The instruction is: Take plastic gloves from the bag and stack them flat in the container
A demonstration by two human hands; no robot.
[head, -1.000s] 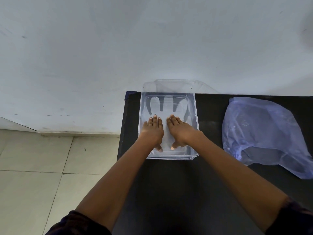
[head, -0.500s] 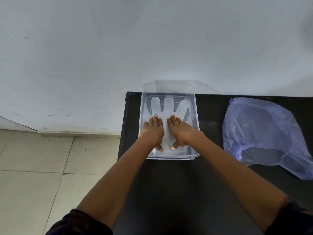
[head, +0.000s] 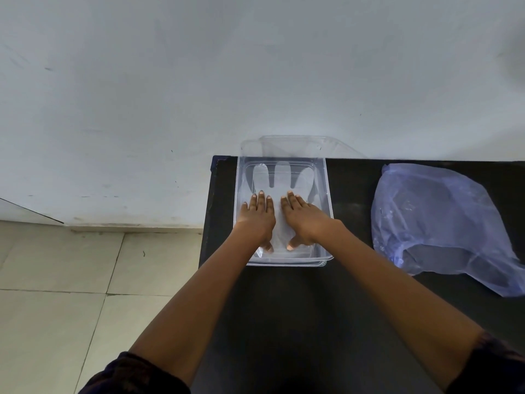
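Observation:
A clear plastic container [head: 326, 177] stands at the far left of the black table. Inside it lies a translucent plastic glove [head: 279, 177], flat, its fingers pointing toward the wall. My left hand [head: 257, 218] and my right hand [head: 302, 220] rest palm-down side by side on the glove's palm part, fingers stretched and a small gap between the two hands. Neither hand grips anything. To the right on the table lies the bluish plastic bag [head: 443, 223], crumpled, its opening facing me.
The container's clear lid [head: 295, 145] stands open against the white wall behind it. The table's left edge [head: 208, 223] runs just left of the container, with tiled floor [head: 71, 294] below. Black tabletop [head: 298, 322] stretches between container and me.
The two hands have slid a little apart on the glove, so more of it shows between them. The bag and container have not moved.

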